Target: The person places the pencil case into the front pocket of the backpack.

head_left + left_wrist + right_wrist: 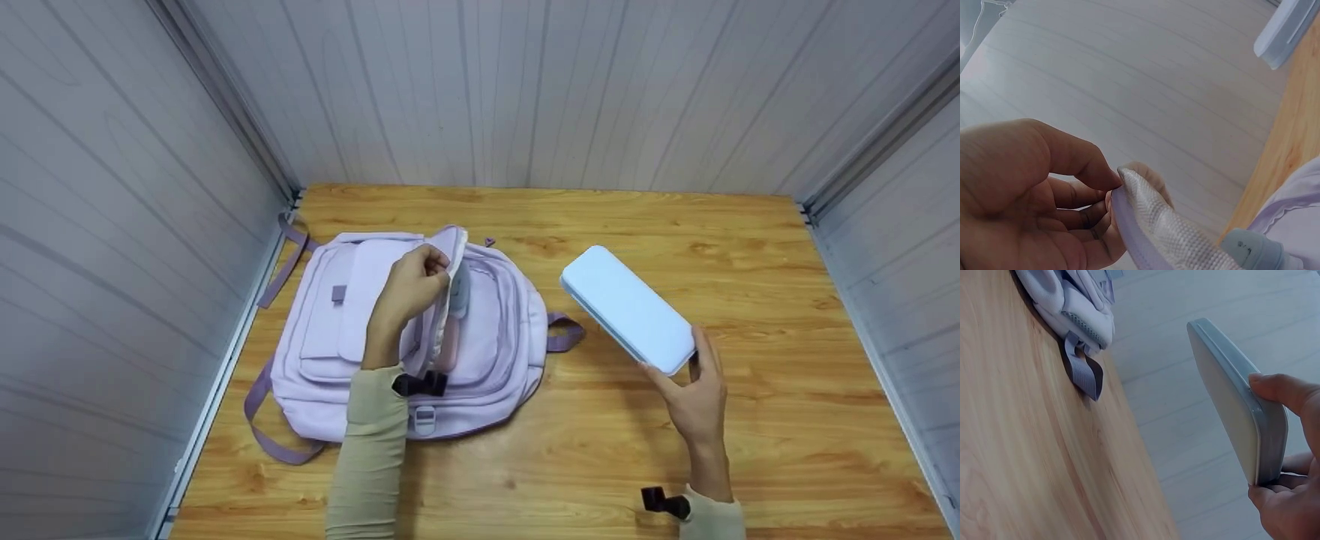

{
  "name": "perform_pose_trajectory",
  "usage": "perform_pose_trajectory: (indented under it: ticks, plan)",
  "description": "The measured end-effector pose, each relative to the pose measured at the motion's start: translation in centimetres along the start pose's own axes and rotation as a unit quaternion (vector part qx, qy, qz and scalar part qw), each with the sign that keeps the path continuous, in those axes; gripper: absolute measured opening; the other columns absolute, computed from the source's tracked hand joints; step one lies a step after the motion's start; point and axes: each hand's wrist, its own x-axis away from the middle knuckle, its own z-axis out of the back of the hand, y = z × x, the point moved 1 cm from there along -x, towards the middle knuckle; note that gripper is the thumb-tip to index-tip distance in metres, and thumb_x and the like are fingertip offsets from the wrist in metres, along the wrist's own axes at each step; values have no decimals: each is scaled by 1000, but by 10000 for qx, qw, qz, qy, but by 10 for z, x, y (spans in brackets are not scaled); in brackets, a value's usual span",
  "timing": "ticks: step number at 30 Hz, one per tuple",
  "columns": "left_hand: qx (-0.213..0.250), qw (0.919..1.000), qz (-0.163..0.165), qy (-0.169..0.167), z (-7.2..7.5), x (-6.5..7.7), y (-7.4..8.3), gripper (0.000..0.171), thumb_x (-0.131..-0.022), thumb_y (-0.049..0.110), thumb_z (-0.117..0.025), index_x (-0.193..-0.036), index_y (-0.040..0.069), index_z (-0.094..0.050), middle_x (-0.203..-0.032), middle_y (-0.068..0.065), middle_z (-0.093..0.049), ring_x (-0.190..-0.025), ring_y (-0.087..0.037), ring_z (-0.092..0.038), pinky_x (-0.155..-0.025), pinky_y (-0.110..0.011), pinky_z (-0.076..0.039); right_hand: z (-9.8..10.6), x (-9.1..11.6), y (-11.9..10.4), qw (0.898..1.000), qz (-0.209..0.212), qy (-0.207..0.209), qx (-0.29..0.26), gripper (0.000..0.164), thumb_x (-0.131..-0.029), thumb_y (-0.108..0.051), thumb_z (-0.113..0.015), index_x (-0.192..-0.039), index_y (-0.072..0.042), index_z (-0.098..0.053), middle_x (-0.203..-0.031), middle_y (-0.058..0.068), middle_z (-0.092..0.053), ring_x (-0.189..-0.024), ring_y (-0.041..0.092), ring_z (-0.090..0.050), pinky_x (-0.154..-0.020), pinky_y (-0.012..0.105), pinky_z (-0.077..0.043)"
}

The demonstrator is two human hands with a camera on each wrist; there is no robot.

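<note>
A lilac backpack [322, 330] lies on its back on the wooden surface, its front pocket unzipped. My left hand [409, 289] pinches the edge of the pocket flap [455, 244] between thumb and fingers and holds it up. In the left wrist view, the flap's pale woven lining [1157, 216] shows beside the fingertips. Inside the pocket are a grey-blue item [460, 289] and a pink item [448, 345], both partly hidden. Off to the right, my right hand [697, 397] grips one end of a light blue oblong pencil case [630, 307], held above the surface and tilted.
The backpack's top loop [564, 332] points right, toward the pencil case. Purple straps [274, 442] trail from the backpack's left side. Pale panels [495, 90] wall in the wooden surface [787, 315] at the back, left and right.
</note>
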Motion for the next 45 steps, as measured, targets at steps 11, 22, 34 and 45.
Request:
perform_pose_trajectory:
  ticks: [11,22,34,45]
  plan:
    - [8,10000,-11,21,0,-1,0,20,-82,2,-48,-98,1,-59,-88,-7,-55,-78,-17,-49,-68,-26,-41,-14,3,-5,9986,-140,-490,133,88,-74,2,-77,-146,6,-27,-153,25,-18,-142,34,-23,-110,17,-25]
    - [-93,9999,30,28,0,-2,0,20,-81,2,-49,-99,2,-59,-88,-6,-55,-80,-17,-50,-70,-26,-41,-34,8,-4,9953,-60,-933,253,90,-72,-4,-80,-146,4,-30,-153,24,-22,-140,33,-28,-110,22,-27]
    - [-75,10000,37,29,0,-1,0,20,-82,2,-49,-98,1,-60,-87,-6,-55,-79,-17,-50,-70,-26,-41,-54,12,-9,9908,87,-1350,-10,89,-72,-4,-81,-145,4,-32,-151,24,-25,-139,34,-30,-109,18,-26]
    - [-106,9999,23,-49,0,0,-1,22,-82,3,-48,-101,1,-59,-90,-7,-55,-81,-18,-50,-71,-26,-42,-75,15,22,9866,332,-1596,-71,92,-69,-8,-84,-146,2,-33,-154,24,-21,-142,36,-24,-109,17,-24]
